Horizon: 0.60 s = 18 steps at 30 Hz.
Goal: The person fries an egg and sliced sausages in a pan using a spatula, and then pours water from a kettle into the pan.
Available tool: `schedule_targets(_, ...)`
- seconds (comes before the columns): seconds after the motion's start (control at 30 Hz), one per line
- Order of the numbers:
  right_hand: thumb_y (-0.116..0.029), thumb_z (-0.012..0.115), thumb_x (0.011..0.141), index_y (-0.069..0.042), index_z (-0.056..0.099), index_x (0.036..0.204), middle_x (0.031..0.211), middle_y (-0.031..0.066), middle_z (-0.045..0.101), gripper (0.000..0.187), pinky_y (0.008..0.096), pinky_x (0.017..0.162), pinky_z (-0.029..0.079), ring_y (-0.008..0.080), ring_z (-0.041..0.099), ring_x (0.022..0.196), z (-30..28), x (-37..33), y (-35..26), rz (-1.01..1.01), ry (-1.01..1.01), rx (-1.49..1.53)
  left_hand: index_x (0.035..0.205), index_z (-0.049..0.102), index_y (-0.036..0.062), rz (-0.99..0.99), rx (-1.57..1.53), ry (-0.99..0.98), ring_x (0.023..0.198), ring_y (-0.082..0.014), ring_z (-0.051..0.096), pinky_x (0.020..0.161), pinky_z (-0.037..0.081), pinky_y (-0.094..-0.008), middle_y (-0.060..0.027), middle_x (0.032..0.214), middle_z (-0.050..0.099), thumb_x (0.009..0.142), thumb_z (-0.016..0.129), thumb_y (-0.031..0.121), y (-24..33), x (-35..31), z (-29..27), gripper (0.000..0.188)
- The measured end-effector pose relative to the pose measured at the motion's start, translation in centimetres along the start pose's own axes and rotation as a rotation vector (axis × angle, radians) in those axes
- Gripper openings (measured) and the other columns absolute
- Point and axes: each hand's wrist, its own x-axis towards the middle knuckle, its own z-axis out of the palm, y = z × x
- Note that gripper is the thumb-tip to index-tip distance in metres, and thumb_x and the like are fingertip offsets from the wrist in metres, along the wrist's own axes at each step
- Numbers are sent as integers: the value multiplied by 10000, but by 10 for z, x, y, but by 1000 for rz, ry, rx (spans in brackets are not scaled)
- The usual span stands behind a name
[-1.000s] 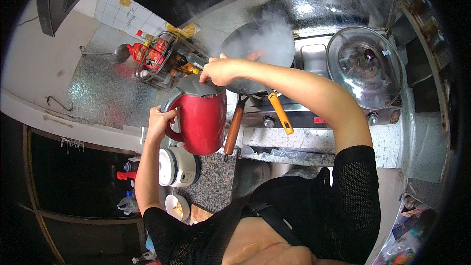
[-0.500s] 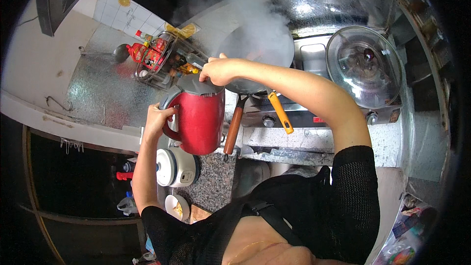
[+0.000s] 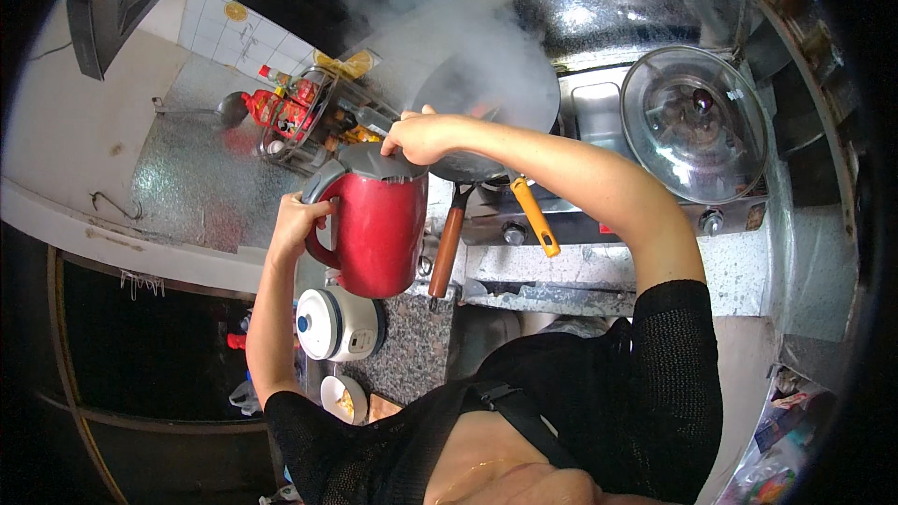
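A red electric kettle point(image 3: 379, 234) with a grey lid point(image 3: 374, 162) is held up in front of the stove. My left hand point(image 3: 297, 224) wraps round its grey handle. My right hand point(image 3: 421, 136) reaches across from the right, its fingers touching the lid's far edge. Just beyond, a steaming wok point(image 3: 524, 93) sits on the burner, its contents mostly hidden by vapour and my right arm. The wok's brown wooden handle point(image 3: 448, 252) points toward me, beside a yellow handle point(image 3: 535, 217) of a utensil lying in the wok.
A glass lid point(image 3: 692, 145) lies over the right side of the stove. Bottles and red packets fill a wire rack point(image 3: 313, 122) at the far left. Below the kettle, a white rice cooker point(image 3: 341, 325) and a bowl of food point(image 3: 343, 399) stand on the speckled counter point(image 3: 407, 346). A ladle point(image 3: 231, 110) hangs at left.
The kettle and both hands have hardly moved. Steam above the wok has drifted and spread to the left. The whole view has shifted slightly.
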Motion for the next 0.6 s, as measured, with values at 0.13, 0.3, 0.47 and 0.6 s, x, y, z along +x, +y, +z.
schedule_targets(0.13, -10, 435, 726, -144, 593, 1096, 1060, 33, 603, 425, 424, 892, 264, 221, 437, 1060, 2, 2, 5, 15, 9, 19, 620, 564, 8, 23, -12, -20, 450, -83, 465, 414, 342, -218, -21, 542, 523, 604, 614, 31, 7, 0, 1, 58)
schedule_targets(0.3, -36, 453, 737, -143, 596, 1089, 1042, 52, 604, 395, 424, 893, 264, 227, 435, 1066, 2, 1, 6, 10, 22, 57, 596, 549, 37, 26, 54, -28, 442, -83, 452, 418, 328, -220, -14, 528, 505, 629, 603, 53, 11, 2, 0, 65)
schedule_targets(0.47, -48, 462, 740, -154, 598, 1087, 1044, 78, 595, 387, 429, 897, 264, 237, 441, 1063, 1, 1, 11, 11, 30, 68, 605, 579, 5, 31, 21, -34, 436, -83, 450, 412, 331, -222, -18, 518, 511, 607, 618, 37, 12, 8, -2, 51)
schedule_targets(0.6, -45, 457, 736, -161, 593, 1095, 1072, 88, 581, 401, 430, 897, 269, 243, 438, 1079, -1, -1, 11, 15, 26, 65, 602, 583, 7, 15, 62, -40, 435, -80, 449, 410, 324, -220, -18, 520, 512, 604, 624, 41, 16, 11, -2, 53)
